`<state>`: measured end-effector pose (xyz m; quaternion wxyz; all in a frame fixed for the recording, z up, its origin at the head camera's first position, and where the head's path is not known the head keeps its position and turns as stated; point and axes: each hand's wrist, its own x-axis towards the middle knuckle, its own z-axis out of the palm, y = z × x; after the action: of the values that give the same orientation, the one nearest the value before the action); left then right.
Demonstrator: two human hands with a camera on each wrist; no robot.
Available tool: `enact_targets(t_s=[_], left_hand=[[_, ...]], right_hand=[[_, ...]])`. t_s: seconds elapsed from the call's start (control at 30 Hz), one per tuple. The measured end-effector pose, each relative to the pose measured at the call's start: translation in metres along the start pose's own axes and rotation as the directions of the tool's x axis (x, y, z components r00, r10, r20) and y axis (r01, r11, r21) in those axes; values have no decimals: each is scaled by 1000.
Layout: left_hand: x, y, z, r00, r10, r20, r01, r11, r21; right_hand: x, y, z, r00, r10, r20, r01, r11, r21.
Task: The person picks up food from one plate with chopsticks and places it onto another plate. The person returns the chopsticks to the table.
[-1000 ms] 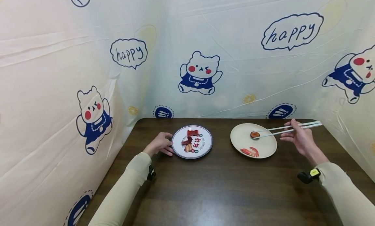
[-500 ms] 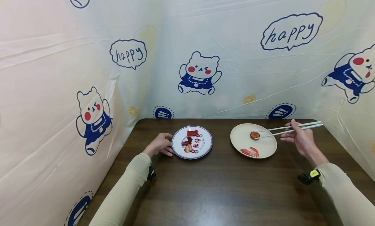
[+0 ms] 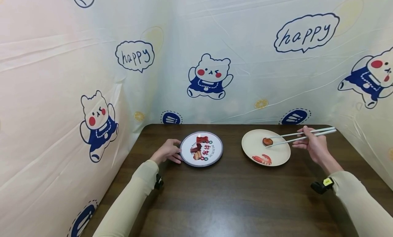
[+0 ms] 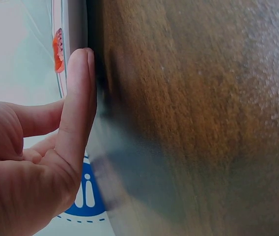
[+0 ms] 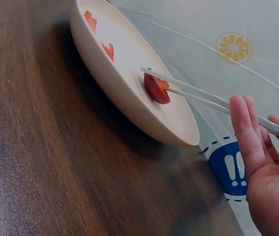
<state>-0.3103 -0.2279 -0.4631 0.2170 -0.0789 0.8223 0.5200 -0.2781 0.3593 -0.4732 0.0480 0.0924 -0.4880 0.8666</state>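
Note:
My right hand [image 3: 315, 146] grips a pair of pale chopsticks [image 3: 319, 131] that reach left over the cream plate [image 3: 251, 146]. Their tips lie on either side of a small round orange-brown food piece [image 3: 267, 141] with a dark rim; in the right wrist view the piece [image 5: 156, 90] appears to rest on the plate. A red-and-white shrimp [image 3: 262, 159] lies near the plate's front edge. At the left, my left hand [image 3: 167, 151] touches the rim of a blue-edged white plate [image 3: 216, 155], its visible fingers [image 4: 78, 98] fairly straight. Whether the thumb pinches the rim is unclear.
Several reddish and brown food pieces [image 3: 199, 148] appear on the white plate, beside printed lettering; some may be part of the print. Both plates stand near the back of the dark wooden table [image 3: 233, 196]. A patterned curtain [image 3: 245, 35] hangs behind and around it.
My right hand and the chopsticks have shifted very slightly left, with the tips still at the round food piece. The left hand and both plates look unmoved.

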Motion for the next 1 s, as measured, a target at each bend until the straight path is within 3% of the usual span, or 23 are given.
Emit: enact_targets(t_s=[0.37,1.0], left_hand=[[1,0,-1,1000,0,9,0,1000,2],[2,-1,-1,1000,4,4,-4,1000,7]], right_hand=[[2,4,1,999,7,-47,-11,997,-83],[8,12,3,994,-20,-108,17,999,-30]])
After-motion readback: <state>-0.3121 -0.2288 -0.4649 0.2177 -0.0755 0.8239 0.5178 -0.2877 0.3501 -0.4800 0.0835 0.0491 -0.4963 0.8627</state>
